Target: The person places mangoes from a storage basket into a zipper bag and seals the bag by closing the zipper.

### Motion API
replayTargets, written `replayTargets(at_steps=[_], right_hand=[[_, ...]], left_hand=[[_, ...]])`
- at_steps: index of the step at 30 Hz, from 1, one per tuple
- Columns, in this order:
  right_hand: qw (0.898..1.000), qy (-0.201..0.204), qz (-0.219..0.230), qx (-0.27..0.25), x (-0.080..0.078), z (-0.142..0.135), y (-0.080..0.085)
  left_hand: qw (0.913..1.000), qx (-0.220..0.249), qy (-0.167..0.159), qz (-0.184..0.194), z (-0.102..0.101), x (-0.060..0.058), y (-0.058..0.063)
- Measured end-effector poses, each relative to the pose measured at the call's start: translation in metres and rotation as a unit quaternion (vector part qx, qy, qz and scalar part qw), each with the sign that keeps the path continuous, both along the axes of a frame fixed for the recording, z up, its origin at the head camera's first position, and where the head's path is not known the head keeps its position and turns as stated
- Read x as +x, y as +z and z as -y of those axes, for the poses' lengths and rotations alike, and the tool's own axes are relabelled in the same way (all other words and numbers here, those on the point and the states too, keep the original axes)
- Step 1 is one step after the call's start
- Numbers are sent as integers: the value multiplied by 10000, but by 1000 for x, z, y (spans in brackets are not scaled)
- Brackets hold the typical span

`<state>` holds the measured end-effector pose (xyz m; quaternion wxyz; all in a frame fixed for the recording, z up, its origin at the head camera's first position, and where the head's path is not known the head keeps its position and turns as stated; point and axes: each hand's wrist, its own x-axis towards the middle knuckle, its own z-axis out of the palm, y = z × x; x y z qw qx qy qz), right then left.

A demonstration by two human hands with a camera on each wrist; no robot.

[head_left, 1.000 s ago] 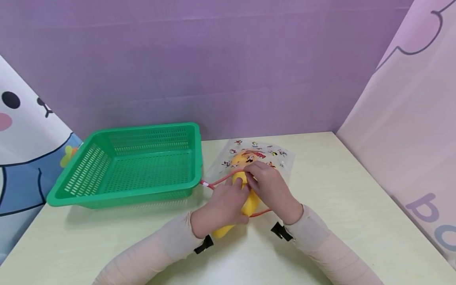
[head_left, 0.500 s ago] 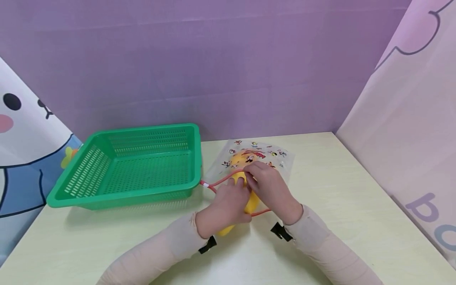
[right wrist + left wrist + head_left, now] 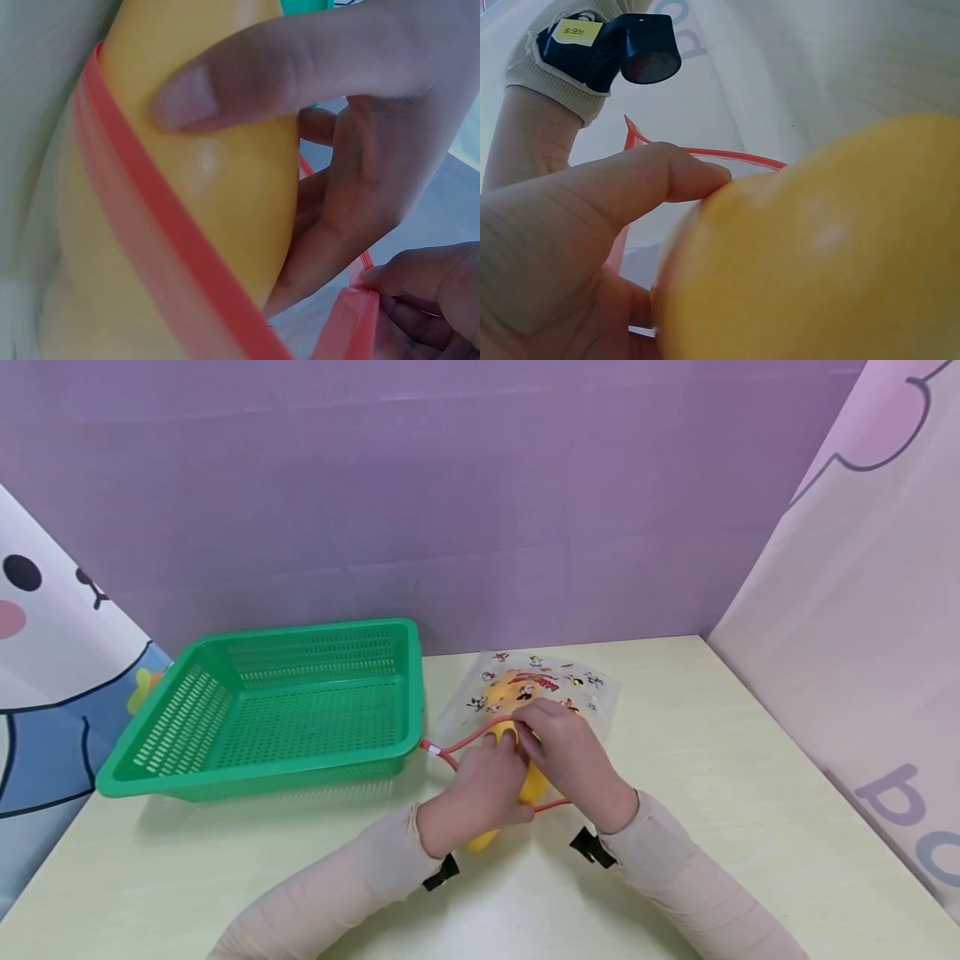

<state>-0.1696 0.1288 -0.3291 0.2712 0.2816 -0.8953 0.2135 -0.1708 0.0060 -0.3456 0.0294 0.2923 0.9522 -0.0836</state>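
Note:
A clear zip bag (image 3: 603,689) with cartoon prints and a red zip edge lies flat on the table, its mouth spread open towards me. My left hand (image 3: 486,781) grips a long, smooth yellow object (image 3: 483,841), thumb on one side and fingers on the other. In the right wrist view the red zip edge (image 3: 161,206) crosses over the yellow object, which is part way into the mouth. My right hand (image 3: 566,752) pinches the upper lip of the bag. A yellow-orange shape (image 3: 504,692) shows through the film farther in.
A green perforated basket (image 3: 262,768) stands on the left of the pale table (image 3: 712,760), its right side close to the red zip slider end (image 3: 429,747). A purple cloth backdrop (image 3: 480,510) rises behind the table.
My left hand has moved slightly up and to the right with the yellow object, sliding it farther into the bag. My right hand has stayed at the bag's lip.

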Motion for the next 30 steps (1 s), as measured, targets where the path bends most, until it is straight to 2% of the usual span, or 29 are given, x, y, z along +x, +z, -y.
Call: replayTargets(at_steps=[11,20,30], right_hand=[[9999,60,-106,-85,0,0,1],[9997,130,-180,-121,0,0,2],[9998,121,-154,-104,1,1,2]], left_hand=[[9995,314,36,42,-1,-4,-2],[9991,398,112,84,-2,-5,-3],[9980,605,39,-170,1,-4,-9]])
